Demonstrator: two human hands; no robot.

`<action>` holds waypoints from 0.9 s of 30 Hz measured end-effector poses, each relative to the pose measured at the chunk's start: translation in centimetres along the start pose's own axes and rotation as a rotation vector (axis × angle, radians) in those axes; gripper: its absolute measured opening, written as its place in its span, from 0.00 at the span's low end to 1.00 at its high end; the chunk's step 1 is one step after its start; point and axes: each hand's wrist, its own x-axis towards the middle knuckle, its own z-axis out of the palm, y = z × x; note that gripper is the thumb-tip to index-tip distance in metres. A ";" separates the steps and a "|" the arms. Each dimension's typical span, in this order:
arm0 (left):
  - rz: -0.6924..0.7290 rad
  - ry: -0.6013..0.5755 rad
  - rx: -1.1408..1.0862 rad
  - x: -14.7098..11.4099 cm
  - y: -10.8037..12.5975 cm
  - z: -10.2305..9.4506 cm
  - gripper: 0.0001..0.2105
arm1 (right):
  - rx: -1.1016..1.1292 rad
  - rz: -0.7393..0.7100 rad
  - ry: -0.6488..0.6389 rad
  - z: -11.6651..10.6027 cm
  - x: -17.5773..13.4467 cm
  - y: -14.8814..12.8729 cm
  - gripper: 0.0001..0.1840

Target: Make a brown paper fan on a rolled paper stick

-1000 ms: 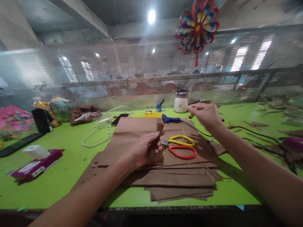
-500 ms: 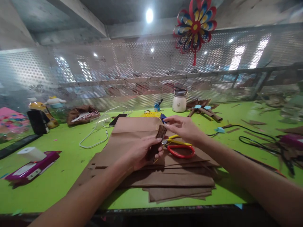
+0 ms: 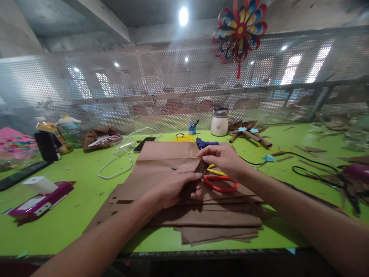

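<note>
Over the stack of brown paper sheets (image 3: 161, 154), my left hand (image 3: 175, 188) is closed around a small pleated bundle of brown paper (image 3: 201, 167). My right hand (image 3: 221, 157) pinches at the upper end of that bundle, where a thin yellow string (image 3: 193, 153) loops out to the left. Whether the fingertips hold the string or the paper edge is too small to tell. Under the right hand lie scissors with red and yellow handles (image 3: 221, 184), partly covered by it. Just behind is a blue glue gun (image 3: 206, 144), partly hidden by the right hand.
On the green table (image 3: 80, 215) stand a white jar (image 3: 219, 124) and a small blue bottle (image 3: 191, 129). Yellow strings (image 3: 186, 138) lie near them. A white cable (image 3: 115, 176) and a purple power strip (image 3: 43, 202) are left; paper rolls (image 3: 256, 136) and black cords (image 3: 317, 175) are right.
My right hand has moved slightly down and right, closing in on the top of the pleated bundle. More of the blue glue gun shows behind it. The bundle has shifted a little right.
</note>
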 end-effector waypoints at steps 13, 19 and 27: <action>-0.002 0.003 0.040 0.0 0.1 0.2 0.11 | 0.045 0.061 0.052 0.0 0.1 0.7 0.10; 0.025 0.007 0.047 0.1 -0.1 0.2 0.12 | 0.038 0.074 0.042 0.1 0.1 0.9 0.10; 0.050 0.061 0.060 0.4 -0.1 -0.1 0.11 | 0.051 0.055 0.047 -0.2 0.6 1.8 0.13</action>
